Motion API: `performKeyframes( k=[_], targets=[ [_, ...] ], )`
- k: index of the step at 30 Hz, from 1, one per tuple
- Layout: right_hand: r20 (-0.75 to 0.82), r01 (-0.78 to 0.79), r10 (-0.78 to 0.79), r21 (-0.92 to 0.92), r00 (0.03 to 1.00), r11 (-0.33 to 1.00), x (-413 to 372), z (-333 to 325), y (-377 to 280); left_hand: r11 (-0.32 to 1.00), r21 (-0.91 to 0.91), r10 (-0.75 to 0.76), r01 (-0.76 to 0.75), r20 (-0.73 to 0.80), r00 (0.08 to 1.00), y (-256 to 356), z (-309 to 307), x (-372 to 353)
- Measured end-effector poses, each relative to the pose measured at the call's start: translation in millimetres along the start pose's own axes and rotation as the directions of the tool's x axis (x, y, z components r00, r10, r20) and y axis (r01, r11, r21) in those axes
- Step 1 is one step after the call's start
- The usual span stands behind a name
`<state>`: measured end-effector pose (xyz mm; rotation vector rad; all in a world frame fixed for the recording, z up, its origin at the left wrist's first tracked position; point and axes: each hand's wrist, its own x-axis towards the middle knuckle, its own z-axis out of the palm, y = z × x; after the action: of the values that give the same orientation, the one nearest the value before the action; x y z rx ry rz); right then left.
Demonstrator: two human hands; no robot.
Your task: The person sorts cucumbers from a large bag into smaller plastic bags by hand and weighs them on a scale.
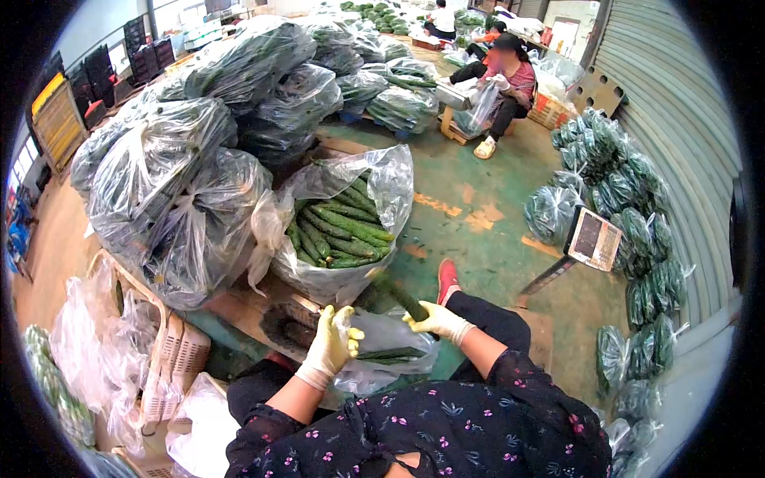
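Observation:
My right hand [439, 321], in a pale yellow glove, grips a dark green cucumber [405, 298], blurred by motion and angled up to the left. Below it, a small clear plastic bag [414, 331] lies open between my knees with cucumbers [390, 355] inside. My left hand [335, 342], gloved too, has its fingers curled at the left edge of this bag and seems to pinch the film. Just beyond both hands stands a large open plastic sack [397, 187] full of cucumbers [343, 227].
Big tied sacks of cucumbers [159, 183] are piled at the left. A scale display [594, 239] stands on the right, before packed bags [637, 239] along the shutter wall. A beige crate [179, 354] with loose plastic bags sits at lower left. A co-worker [514, 84] sits farther back.

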<state>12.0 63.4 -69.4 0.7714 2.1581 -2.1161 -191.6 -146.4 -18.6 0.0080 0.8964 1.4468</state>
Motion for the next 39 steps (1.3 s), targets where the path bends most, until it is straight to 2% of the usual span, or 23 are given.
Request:
performKeyframes(
  k=[1, 4, 6, 8, 10, 12, 13, 14, 15, 16, 17, 19, 20, 22, 24, 25, 26, 28, 30, 33, 34, 38, 39],
  targets=[
    [0.045, 0.053, -0.068, 0.283, 0.997, 0.958, 4, 8, -7, 1.000, -0.019, 0.006, -0.006, 0.004, 1.000, -1, -1, 2],
    [0.170, 0.160, -0.223, 0.321, 0.960, 0.933, 23, 47, -15, 0.997, -0.072, 0.004, 0.001, 0.068, 0.998, 0, 5, -8],
    [0.232, 0.176, -0.159, -0.052, 0.960, 0.983, 36, 64, 11, 0.977, -0.211, 0.036, -0.010, 0.120, 0.992, -2, -1, -7],
    [0.177, -0.021, 0.073, -0.281, 0.981, 0.960, 40, 69, 26, 0.982, -0.188, 0.039, -0.021, 0.093, 0.995, 2, -2, -11],
    [-0.069, -0.210, 0.221, -0.661, 0.973, 0.720, 42, 56, 65, 0.978, -0.209, 0.035, -0.019, 0.073, 0.997, 1, 0, -18],
    [-0.087, -0.247, 0.353, -0.864, 0.932, 0.439, 51, 25, 109, 0.977, -0.215, 0.025, -0.010, 0.071, 0.997, 5, 0, -21],
    [-0.077, -0.258, 0.359, -0.833, 0.930, 0.489, 46, 21, 82, 0.978, -0.206, 0.020, -0.015, 0.022, 1.000, 4, 0, -22],
    [0.047, -0.115, 0.257, -0.806, 0.965, 0.580, 49, 9, 76, 0.979, -0.201, 0.015, -0.020, -0.026, 1.000, 3, 0, -22],
    [0.168, -0.139, 0.433, -0.794, 0.886, 0.592, 60, 6, 24, 0.976, -0.218, -0.003, -0.003, -0.025, 1.000, 4, -2, -22],
    [0.280, -0.120, 0.374, -0.639, 0.884, 0.760, 72, 0, -6, 0.957, -0.290, -0.026, 0.026, 0.003, 1.000, 2, -4, -20],
    [0.224, -0.161, 0.245, -0.336, 0.943, 0.928, 76, 2, -42, 0.965, -0.261, -0.018, 0.015, -0.011, 1.000, 3, 0, -21],
    [-0.019, -0.118, 0.116, -0.196, 0.993, 0.973, 103, 18, -105, 0.969, -0.246, -0.027, 0.019, -0.030, 0.999, 4, 5, -21],
    [-0.056, -0.052, 0.032, -0.400, 0.998, 0.915, 127, 22, -125, 0.974, -0.226, -0.014, 0.005, -0.037, 0.999, 3, 5, -21],
    [-0.162, 0.015, -0.083, -0.384, 0.983, 0.923, 181, 30, -133, 0.979, -0.202, -0.009, 0.003, -0.026, 1.000, 4, 8, -16],
    [-0.208, -0.075, -0.062, -0.591, 0.976, 0.803, 249, 33, -110, 0.982, -0.190, 0.001, 0.000, 0.004, 1.000, 3, 8, -18],
    [-0.236, -0.153, 0.016, -0.573, 0.972, 0.805, 276, 38, -99, 0.984, -0.176, -0.003, 0.008, 0.027, 1.000, 4, 7, -19],
    [-0.274, -0.292, 0.191, -0.397, 0.943, 0.870, 279, 57, -118, 0.983, -0.182, -0.002, 0.008, 0.035, 0.999, 4, 7, -21],
    [-0.349, -0.349, 0.202, -0.435, 0.915, 0.830, 310, 69, -112, 0.985, -0.174, -0.006, 0.014, 0.048, 0.999, 4, 4, -19],
    [-0.419, -0.385, 0.288, -0.167, 0.861, 0.908, 322, 80, -98, 0.983, -0.183, -0.027, 0.030, 0.016, 0.999, 4, 4, -20],
    [-0.114, -0.263, 0.281, 0.147, 0.953, 0.954, 324, 49, -83, 0.985, -0.167, -0.039, 0.048, 0.053, 0.998, 9, 3, -18],
    [-0.234, -0.312, 0.311, 0.031, 0.921, 0.950, 305, 47, -108, 0.982, -0.178, -0.058, 0.065, 0.046, 0.997, 10, 3, -19],
    [-0.131, -0.249, 0.303, 0.321, 0.944, 0.914, 245, 1, -108, 0.989, -0.147, -0.015, 0.019, 0.024, 1.000, 11, 3, -20],
    [0.007, -0.281, 0.302, 0.383, 0.953, 0.880, 221, -17, -102, 0.991, -0.130, -0.011, 0.009, -0.011, 1.000, 11, 3, -19]
  ],
)
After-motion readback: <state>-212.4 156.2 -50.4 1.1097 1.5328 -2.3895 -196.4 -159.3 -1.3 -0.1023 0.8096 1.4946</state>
